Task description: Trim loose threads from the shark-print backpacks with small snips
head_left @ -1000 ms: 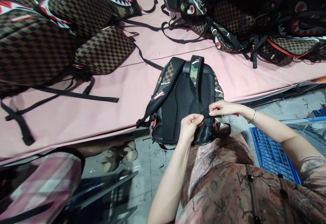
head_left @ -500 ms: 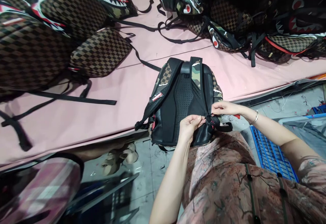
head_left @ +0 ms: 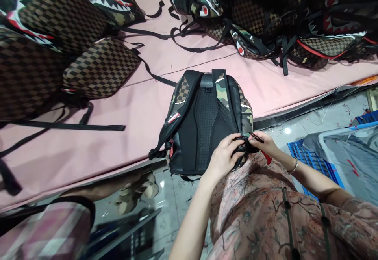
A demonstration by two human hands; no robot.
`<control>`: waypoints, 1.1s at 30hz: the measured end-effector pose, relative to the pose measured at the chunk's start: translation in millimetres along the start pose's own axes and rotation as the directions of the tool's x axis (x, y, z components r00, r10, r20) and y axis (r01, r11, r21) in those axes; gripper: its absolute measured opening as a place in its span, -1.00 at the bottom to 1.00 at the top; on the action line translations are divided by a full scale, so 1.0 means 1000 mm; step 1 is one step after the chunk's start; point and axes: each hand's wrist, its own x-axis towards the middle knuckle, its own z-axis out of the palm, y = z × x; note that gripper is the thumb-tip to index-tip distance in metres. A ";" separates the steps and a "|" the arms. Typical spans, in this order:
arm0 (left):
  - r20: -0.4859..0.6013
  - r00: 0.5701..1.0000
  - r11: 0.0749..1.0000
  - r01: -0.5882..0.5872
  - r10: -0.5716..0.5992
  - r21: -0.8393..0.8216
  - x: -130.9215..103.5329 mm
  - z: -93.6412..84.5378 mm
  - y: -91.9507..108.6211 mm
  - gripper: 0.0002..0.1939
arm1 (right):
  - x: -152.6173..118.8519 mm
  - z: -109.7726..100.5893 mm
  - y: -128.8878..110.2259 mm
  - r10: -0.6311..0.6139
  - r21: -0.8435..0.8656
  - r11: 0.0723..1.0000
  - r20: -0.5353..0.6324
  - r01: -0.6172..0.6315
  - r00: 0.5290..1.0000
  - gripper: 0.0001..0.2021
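A black backpack (head_left: 206,122) with checkered and camouflage sides lies at the edge of the pink table, its shoulder straps facing up. At its lower right corner, my left hand (head_left: 227,155) has its fingers closed on the black strap end (head_left: 244,143). My right hand (head_left: 265,143) is just right of that corner, closed around small scissors (head_left: 268,157) with a red handle. The dark tips of the scissors point up and left, beside the strap. My left fingers partly cover the strap's buckle area.
Checkered bags (head_left: 102,67) with loose straps lie on the pink table (head_left: 118,106) at left. More bags (head_left: 256,19) are piled at the back right. A blue crate (head_left: 313,161) and grey plastic sheet (head_left: 354,153) stand at right. A person's plaid clothing (head_left: 59,228) shows lower left.
My hands have shifted down slightly at the backpack's corner. Red-handled scissors now show clearly in my right hand, and my left hand has moved from a pinch to a wider grip. The view has shifted.
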 end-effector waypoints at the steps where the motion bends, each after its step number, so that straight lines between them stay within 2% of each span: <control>1: 0.028 0.999 0.994 -0.028 0.025 0.106 0.002 0.002 0.001 -0.70 | -0.001 0.002 0.001 -0.006 -0.010 1.000 -0.031 0.006 0.999 -0.80; 4: 0.013 0.999 0.935 -0.043 0.041 0.353 0.003 0.005 0.001 -0.80 | -0.006 0.005 0.006 -0.017 -0.055 0.998 -0.084 0.012 0.996 -0.79; 7: -0.097 0.985 0.884 -0.086 0.146 0.459 -0.004 0.004 -0.001 -0.88 | -0.011 0.006 0.009 -0.013 -0.099 0.995 -0.108 0.003 0.994 -0.77; 10: -0.225 0.924 0.842 -0.157 0.311 0.517 -0.012 0.005 -0.004 -0.88 | -0.006 0.008 0.002 -0.009 -0.183 0.983 -0.100 -0.009 0.995 -0.72; 12: -0.291 0.875 0.817 -0.179 0.387 0.547 -0.015 0.007 -0.007 -0.88 | 0.003 0.011 -0.006 0.046 -0.231 0.971 -0.048 -0.056 0.998 -0.67; 15: -0.381 0.836 0.818 -0.132 0.395 0.560 -0.017 0.011 -0.012 -0.88 | 0.015 0.021 -0.019 0.189 -0.129 0.975 0.060 -0.181 0.980 -0.63; 17: -0.455 0.822 0.839 -0.049 0.342 0.543 -0.018 0.016 -0.016 -0.88 | 0.018 0.031 -0.025 0.269 0.047 0.961 0.072 -0.273 0.960 -0.64; 19: -0.520 0.821 0.868 0.060 0.238 0.492 -0.020 0.023 -0.018 -0.90 | 0.016 0.043 -0.028 0.319 0.251 0.915 0.030 -0.316 0.947 -0.68; 22: -0.547 0.837 0.919 0.232 -0.021 0.320 -0.024 0.029 -0.010 -0.95 | 0.010 0.062 -0.026 0.348 0.495 0.829 -0.091 -0.261 0.933 -0.64; 25: -0.444 0.853 0.906 0.384 -0.274 0.178 -0.022 0.020 0.007 -0.85 | 0.005 0.078 -0.022 0.341 0.589 0.791 -0.197 -0.167 0.919 -0.63; 27: -0.342 0.856 0.861 0.469 -0.388 0.196 -0.016 0.007 0.017 -0.78 | 0.003 0.084 -0.020 0.321 0.597 0.793 -0.236 -0.124 0.917 -0.66; 31: -0.155 0.872 0.832 0.489 -0.464 0.262 0.003 -0.020 0.023 -0.81 | -0.001 0.086 -0.017 0.305 0.572 0.814 -0.265 -0.106 0.915 -0.68; 33: -0.018 0.856 0.844 0.513 -0.517 0.155 0.014 -0.026 0.020 -0.85 | -0.002 0.087 -0.015 0.301 0.558 0.823 -0.267 -0.108 0.915 -0.68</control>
